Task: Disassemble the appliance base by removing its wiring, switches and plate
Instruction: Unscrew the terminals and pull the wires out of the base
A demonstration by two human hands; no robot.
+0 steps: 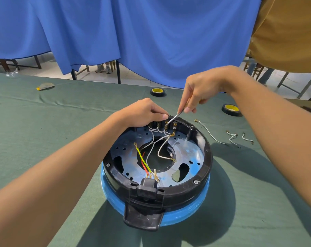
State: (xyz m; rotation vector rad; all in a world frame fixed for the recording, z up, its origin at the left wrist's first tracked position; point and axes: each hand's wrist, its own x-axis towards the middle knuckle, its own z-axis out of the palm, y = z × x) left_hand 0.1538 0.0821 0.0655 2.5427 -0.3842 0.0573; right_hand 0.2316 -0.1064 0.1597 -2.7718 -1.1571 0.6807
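The appliance base, a black ring on a blue body, lies upside down on the green cloth. Inside is a round metal plate with white wires, a yellow-green wire and a red wire running to a black plug socket at the near rim. Switch terminals line the far rim. My left hand grips the far rim beside the terminals. My right hand pinches a thin metal screwdriver whose tip touches a terminal.
Three loose white wires lie on the cloth right of the base. Two black tape rolls sit behind it, another at right. A small grey-yellow object lies far left. A blue curtain hangs beyond the table edge.
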